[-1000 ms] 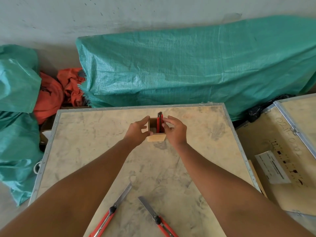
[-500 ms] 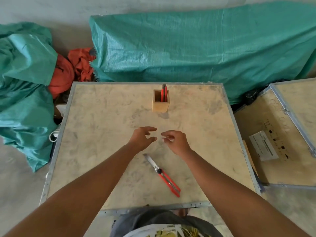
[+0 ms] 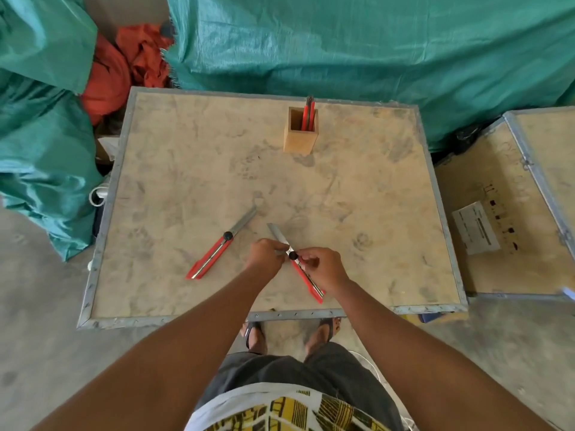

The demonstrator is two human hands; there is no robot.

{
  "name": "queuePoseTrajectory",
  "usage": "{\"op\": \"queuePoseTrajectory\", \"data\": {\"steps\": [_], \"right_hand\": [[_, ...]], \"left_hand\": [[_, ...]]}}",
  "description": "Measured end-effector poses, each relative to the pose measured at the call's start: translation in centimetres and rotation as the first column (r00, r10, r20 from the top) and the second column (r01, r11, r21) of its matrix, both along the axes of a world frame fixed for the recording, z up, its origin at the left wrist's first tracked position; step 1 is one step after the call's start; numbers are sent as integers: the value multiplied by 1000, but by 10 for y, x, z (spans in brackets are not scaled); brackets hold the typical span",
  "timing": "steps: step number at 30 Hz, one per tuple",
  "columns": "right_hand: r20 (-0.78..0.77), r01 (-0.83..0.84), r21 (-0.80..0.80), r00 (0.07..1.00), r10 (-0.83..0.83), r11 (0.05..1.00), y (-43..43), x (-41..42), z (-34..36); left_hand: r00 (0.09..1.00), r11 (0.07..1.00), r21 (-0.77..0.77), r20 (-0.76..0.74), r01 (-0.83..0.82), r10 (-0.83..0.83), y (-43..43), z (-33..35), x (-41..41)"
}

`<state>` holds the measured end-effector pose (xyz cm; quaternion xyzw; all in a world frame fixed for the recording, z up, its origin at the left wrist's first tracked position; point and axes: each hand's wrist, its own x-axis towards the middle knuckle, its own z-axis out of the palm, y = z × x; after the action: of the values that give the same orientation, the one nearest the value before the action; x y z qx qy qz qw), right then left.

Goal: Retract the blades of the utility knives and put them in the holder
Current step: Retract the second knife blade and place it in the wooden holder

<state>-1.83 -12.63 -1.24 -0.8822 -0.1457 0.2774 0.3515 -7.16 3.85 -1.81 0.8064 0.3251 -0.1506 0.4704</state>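
Observation:
Both hands hold one red utility knife near the front of the wooden table top. Its steel blade sticks out toward the far left. My left hand pinches it at the blade's base, and my right hand grips the red handle beside the black knob. A second red utility knife lies to the left on the table, blade extended, untouched. At the far side stands a square wooden holder with red knives upright inside it.
Green tarpaulin bundles and orange cloth crowd the far and left sides of the table. A second wooden crate with a white label sits to the right. My sandalled feet stand on the concrete floor below the front edge.
My hands left the holder at the far side and came back toward me. They have taken hold of the right-hand knife near the front edge. The camera view has tilted downward.

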Motion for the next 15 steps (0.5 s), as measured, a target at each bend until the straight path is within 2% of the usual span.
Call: {"op": "queuePoseTrajectory", "data": {"steps": [9,12,15], "right_hand": [[-17,7,38,1000,-6,999,3,1,-3],[-57,35,111,998,-29,993,8,12,10],[-73,57,233,996,-41,971,12,33,29]], "left_hand": [[970,959,-165,42,-230,240,-11,-18,-13],[943,930,-211,80,-301,324,-14,-5,-4],[896,847,-375,85,-377,437,-10,29,15]]}}
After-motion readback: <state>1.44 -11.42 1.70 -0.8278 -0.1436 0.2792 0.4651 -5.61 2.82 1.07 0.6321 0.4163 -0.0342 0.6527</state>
